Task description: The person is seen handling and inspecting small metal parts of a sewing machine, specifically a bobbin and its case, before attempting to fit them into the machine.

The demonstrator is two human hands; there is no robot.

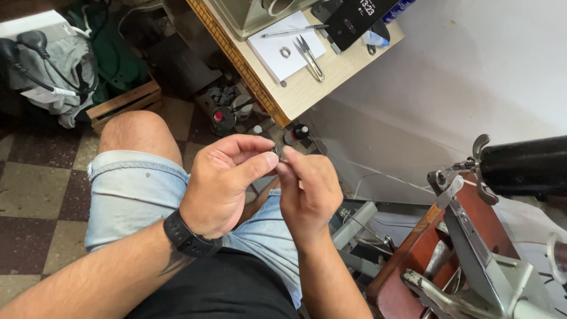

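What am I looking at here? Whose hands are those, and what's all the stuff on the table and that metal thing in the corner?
The camera sits on a person's head and looks down, so you see their own lap and hands. The left hand, with a black watch, and the right hand pinch a small dark part between the fingertips; it is too tiny to tell what it is. Above is a wooden table with a white notepad, a pen, small snips and a little metal ring. At the lower right stands a metal machine on a reddish wooden base.
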